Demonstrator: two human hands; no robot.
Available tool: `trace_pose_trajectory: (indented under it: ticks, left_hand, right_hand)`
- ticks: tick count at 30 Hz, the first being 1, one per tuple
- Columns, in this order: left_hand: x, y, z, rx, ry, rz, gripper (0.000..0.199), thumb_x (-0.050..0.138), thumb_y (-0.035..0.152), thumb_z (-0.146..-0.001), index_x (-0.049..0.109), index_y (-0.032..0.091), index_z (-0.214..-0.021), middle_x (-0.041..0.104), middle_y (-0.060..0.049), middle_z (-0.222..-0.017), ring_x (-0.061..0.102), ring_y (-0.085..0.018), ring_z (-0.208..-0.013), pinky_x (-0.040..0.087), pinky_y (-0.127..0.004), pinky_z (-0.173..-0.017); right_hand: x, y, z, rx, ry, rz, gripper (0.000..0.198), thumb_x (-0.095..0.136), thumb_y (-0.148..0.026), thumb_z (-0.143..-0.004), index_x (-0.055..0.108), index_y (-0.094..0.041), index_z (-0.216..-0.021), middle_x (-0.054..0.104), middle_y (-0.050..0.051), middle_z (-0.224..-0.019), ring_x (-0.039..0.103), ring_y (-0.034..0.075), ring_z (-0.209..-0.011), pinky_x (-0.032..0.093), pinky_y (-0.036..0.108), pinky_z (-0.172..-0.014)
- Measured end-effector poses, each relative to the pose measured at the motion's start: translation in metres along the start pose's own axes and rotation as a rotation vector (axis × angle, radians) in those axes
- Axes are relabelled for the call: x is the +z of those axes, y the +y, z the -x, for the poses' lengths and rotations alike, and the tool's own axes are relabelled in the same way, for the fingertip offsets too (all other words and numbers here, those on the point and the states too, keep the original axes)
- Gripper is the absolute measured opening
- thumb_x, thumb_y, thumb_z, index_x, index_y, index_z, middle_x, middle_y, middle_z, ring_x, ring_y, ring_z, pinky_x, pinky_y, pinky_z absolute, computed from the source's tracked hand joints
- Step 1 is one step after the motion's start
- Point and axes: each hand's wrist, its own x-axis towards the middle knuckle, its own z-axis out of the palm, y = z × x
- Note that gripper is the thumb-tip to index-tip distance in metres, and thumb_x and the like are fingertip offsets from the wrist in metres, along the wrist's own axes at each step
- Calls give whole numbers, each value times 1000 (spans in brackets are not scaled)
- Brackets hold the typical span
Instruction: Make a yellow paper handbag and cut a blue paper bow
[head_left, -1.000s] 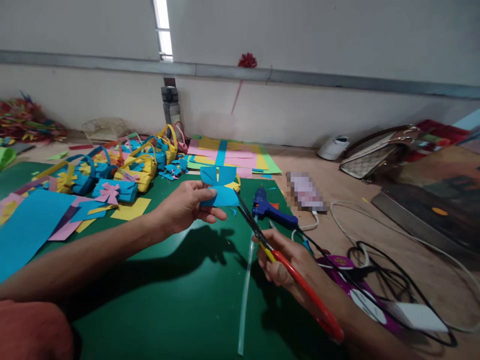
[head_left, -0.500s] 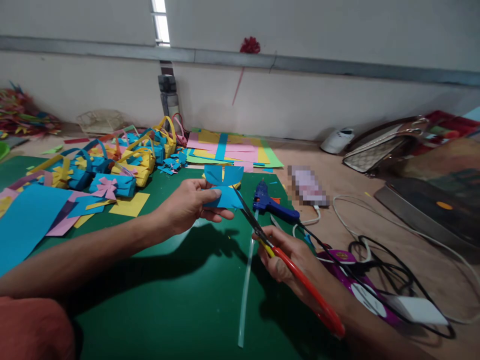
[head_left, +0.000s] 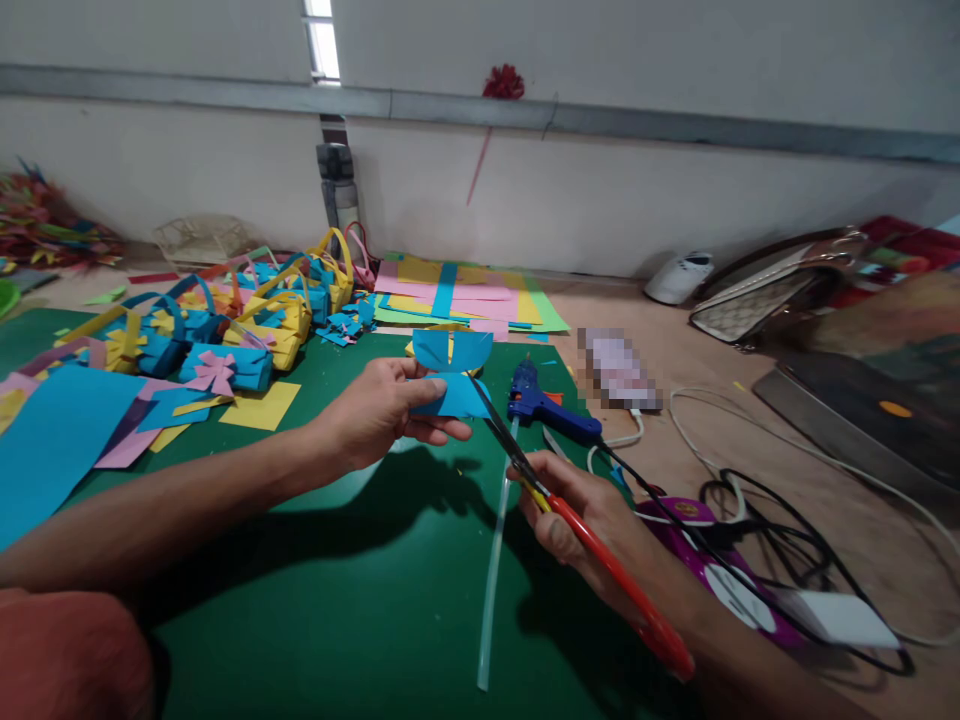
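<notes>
My left hand (head_left: 394, 405) pinches a piece of blue paper (head_left: 457, 396) between thumb and fingers, above the green board (head_left: 360, 600). The paper has slits, and one flap stands up at its far side. In my right hand (head_left: 574, 510) is a pair of scissors (head_left: 622, 580) with red and yellow handles. Its dark blades reach the right edge of the paper; whether they are parted there is hard to see. Just beyond the scissors a blue glue gun (head_left: 547, 408) lies on the board, with a long clear glue stick (head_left: 493, 590) running out from its back.
Small paper baskets (head_left: 225, 370) crowd the back left, near blue paper sheets (head_left: 67, 440). Coloured sheets (head_left: 472, 290) are stacked behind my hands. On the right lie a phone (head_left: 621, 370), a purple power strip (head_left: 720, 570), tangled cables (head_left: 787, 545) and a handbag (head_left: 750, 305).
The blue paper and the scissor tips have shifted very slightly to the right. Both hands keep the same grip.
</notes>
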Motion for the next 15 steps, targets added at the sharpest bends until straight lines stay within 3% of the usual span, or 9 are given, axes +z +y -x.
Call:
trace_pose_trajectory:
  ticks: [15]
  left_hand:
    - [-2, 0, -1, 15, -20, 1, 8, 50, 8, -84, 47, 13, -78, 64, -2, -65, 70, -18, -59, 54, -20, -47]
  right_hand:
    - [2, -5, 0, 14, 21, -85, 55, 51, -71, -72, 50, -20, -93, 39, -6, -62, 29, 6, -46, 25, 21, -40]
